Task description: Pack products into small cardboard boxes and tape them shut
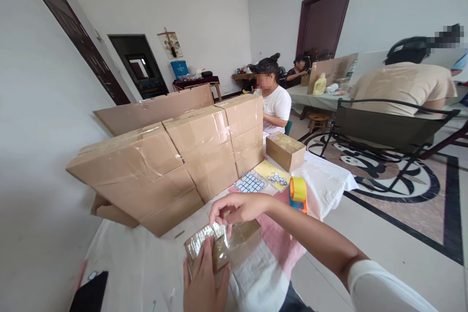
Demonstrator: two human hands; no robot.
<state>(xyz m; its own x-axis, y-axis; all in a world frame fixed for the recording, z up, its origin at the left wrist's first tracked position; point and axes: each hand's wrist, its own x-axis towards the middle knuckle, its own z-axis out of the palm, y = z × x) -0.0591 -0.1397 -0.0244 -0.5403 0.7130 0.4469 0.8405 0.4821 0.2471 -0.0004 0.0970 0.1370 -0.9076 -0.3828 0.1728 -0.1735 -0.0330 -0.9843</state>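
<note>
A small cardboard box point(241, 241) with glossy clear tape point(215, 232) across its top lies on the cloth in front of me. My left hand point(206, 270) rests on the near left part of this box, fingers stretched out over the taped top and thumb apart. Above the box, my right hand point(239, 208) is bent down from the right, its fingertips pinched at the shiny tape. The exact edge between those fingers is hard to make out. Beyond my right wrist stands a tape dispenser point(299, 195) with a yellow roll.
Stacked taped cartons point(164, 170) form a wall at the left and ahead. Behind the dispenser lie a yellow printed sheet point(272, 175) and a closed box point(285, 150). A dark flat object point(89, 292) is at lower left. A person point(274, 102) sits beyond the cartons; others work at right.
</note>
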